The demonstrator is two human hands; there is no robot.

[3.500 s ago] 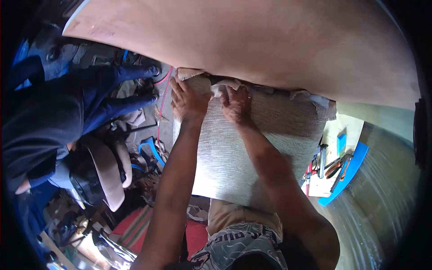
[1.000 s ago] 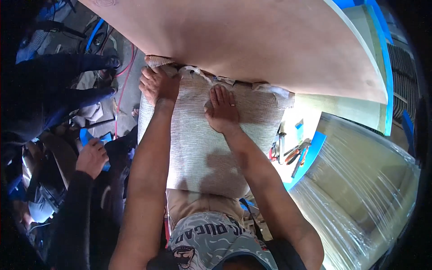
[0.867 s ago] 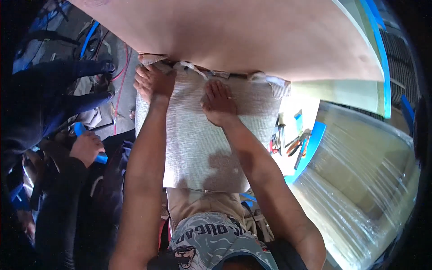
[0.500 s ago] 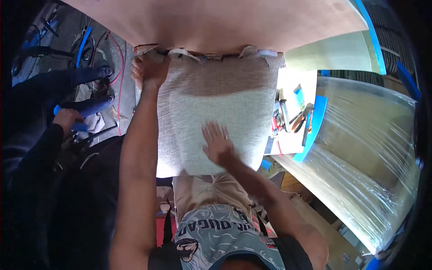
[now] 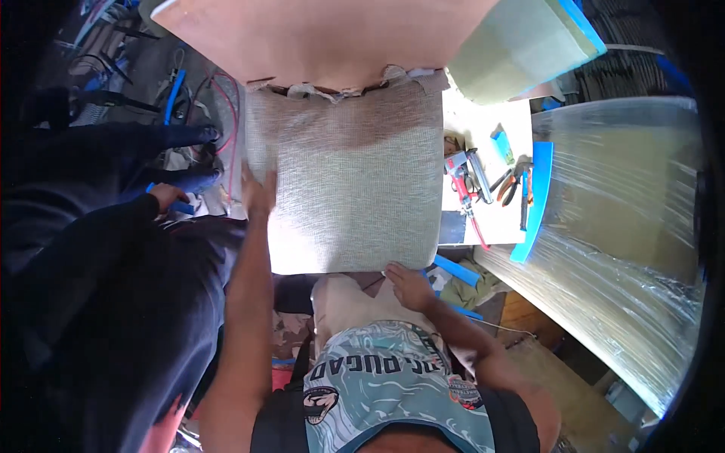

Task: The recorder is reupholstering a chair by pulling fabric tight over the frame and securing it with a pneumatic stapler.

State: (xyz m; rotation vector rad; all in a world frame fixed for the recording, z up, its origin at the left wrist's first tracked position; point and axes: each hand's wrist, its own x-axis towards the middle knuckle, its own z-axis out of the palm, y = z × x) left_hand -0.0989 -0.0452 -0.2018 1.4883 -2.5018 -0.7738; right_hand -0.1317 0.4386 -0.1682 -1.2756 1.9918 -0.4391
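In front of me is a seat panel wrapped in light grey-beige ribbed fabric [image 5: 351, 181], with ragged fabric edges along its far side. My left hand [image 5: 259, 192] rests at the panel's left edge, blurred a little, its fingers spread and holding nothing. At the near edge, right of the middle, my right hand [image 5: 410, 289] has its fingers drawn together on the fabric's rim; some fingertips are hidden there. Beyond the fabric rises a tan, smooth backrest panel [image 5: 325, 41].
On a white surface [image 5: 472, 230] at right lie a red air stapler [image 5: 459, 177] and pliers [image 5: 511, 183]. Further right stands a large plastic-wrapped panel [image 5: 612, 204]. A co-worker in dark clothes [image 5: 136, 279] is close on my left, one hand [image 5: 168, 198] holding something blue.
My left hand has left the far left corner and come nearer along the left edge. My right hand has moved from the fabric's middle to its near edge. My view has shifted.
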